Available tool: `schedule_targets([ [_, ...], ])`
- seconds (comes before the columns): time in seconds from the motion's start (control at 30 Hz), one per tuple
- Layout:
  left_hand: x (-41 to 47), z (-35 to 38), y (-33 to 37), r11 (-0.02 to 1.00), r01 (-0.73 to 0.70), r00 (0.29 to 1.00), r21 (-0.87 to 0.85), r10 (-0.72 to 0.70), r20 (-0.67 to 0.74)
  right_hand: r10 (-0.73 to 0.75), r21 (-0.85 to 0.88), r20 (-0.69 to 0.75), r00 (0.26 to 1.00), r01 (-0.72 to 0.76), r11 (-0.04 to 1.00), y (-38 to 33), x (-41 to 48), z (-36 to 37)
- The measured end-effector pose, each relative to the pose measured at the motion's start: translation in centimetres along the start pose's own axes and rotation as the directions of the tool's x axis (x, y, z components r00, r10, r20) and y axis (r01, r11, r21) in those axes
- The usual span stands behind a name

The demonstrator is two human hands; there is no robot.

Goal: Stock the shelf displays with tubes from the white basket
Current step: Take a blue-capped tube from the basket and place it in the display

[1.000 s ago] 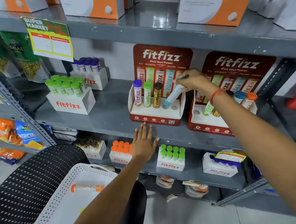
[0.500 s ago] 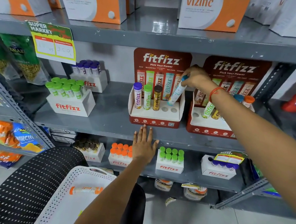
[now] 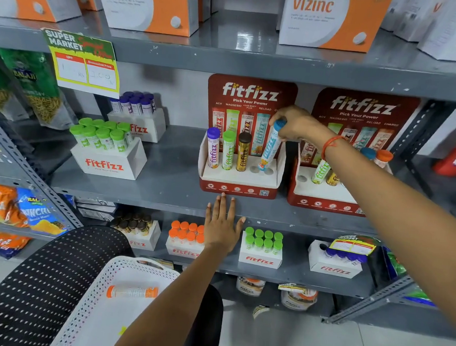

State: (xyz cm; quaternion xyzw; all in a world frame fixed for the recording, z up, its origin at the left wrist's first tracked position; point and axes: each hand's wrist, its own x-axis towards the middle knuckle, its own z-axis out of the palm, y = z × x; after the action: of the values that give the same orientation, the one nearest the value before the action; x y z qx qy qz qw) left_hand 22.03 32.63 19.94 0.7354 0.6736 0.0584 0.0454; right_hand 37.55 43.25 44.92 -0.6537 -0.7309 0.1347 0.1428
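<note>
My right hand [image 3: 299,125] grips the cap end of a blue tube [image 3: 270,146], tilted, its foot resting between the two free holes of the left red fitfizz display [image 3: 238,188]. That display holds a purple tube [image 3: 213,148], a green tube [image 3: 228,150] and a brown-capped gold tube [image 3: 243,152]. My left hand [image 3: 222,223] lies flat with spread fingers on the shelf's front edge [image 3: 138,197], just below the display. A second red display [image 3: 324,204] stands to the right, partly hidden by my forearm. The white basket [image 3: 99,293] at the bottom holds one orange-capped tube [image 3: 132,292].
A black perforated chair back [image 3: 38,281] stands beside the basket. White fitfizz boxes with green-capped tubes [image 3: 109,159] and purple-capped tubes [image 3: 136,117] sit left on the same shelf. Further boxes [image 3: 260,256] line the lower shelf. Vizinc cartons [image 3: 149,5] fill the top shelf.
My right hand has brought the blue tube more upright and shifted its foot to the right on the display's base. My left hand has stayed on the shelf edge.
</note>
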Motion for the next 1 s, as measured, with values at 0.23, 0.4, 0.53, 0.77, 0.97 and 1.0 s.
schedule_targets([
  [0.23, 0.0, 0.1, 0.0, 1.000, -0.001, 1.000, -0.004, 0.001, -0.009, -0.043, 0.046, -0.088, 0.995, 0.047, 0.998, 0.6, 0.6, 1.2],
  [0.4, 0.0, 0.1, 0.0, 1.000, 0.003, 1.000, -0.006, -0.003, -0.005, -0.061, 0.002, -0.110, 0.992, 0.061, 0.998, 0.8, 0.7, 2.8],
  [0.53, 0.0, 0.1, -0.1, 1.000, -0.001, 1.000, -0.018, 0.001, -0.005, -0.089, -0.009, -0.099, 0.991, 0.089, 0.996, 0.9, 1.1, 3.3],
  [0.77, 0.0, 0.2, 0.0, 1.000, 0.001, 1.000, -0.013, -0.001, -0.008, -0.142, -0.103, 0.024, 0.990, 0.144, 0.984, 0.4, 1.1, 3.5],
  [0.97, 0.1, 0.5, -0.1, 1.000, -0.001, 1.000, -0.011, 0.000, -0.020, -0.123, -0.128, 0.024, 0.992, 0.126, 0.984, 0.8, 0.7, 5.1],
  [1.0, 0.1, 0.6, -0.1, 1.000, -0.005, 1.000, -0.011, 0.005, -0.027, -0.121, -0.140, 0.003, 0.993, 0.120, 0.983, 0.7, 0.5, 5.3],
])
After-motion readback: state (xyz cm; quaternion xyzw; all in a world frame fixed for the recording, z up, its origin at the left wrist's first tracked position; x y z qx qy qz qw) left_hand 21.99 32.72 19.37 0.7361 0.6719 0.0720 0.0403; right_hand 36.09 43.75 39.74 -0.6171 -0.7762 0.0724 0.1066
